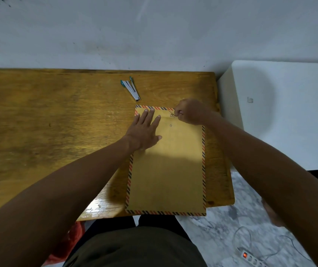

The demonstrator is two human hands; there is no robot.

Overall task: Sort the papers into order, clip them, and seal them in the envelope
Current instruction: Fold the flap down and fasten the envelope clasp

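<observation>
A brown envelope [165, 170] with a red and dark striped border lies lengthwise on the right part of the wooden table [48, 122], its near end over the table's front edge. My left hand [144, 132] presses flat on the envelope's upper left, fingers straight. At the top right corner my right hand [190, 112] is curled and pinches the thin closing string [172, 114] by the flap. A small round fastener [170, 125] shows below it. No papers are visible.
A silver stapler with teal ends [132, 88] lies on the table just behind the envelope. A white cabinet [279, 112] stands right of the table. On the floor at lower right lie a power strip [252, 257] and cables. A wall rises behind.
</observation>
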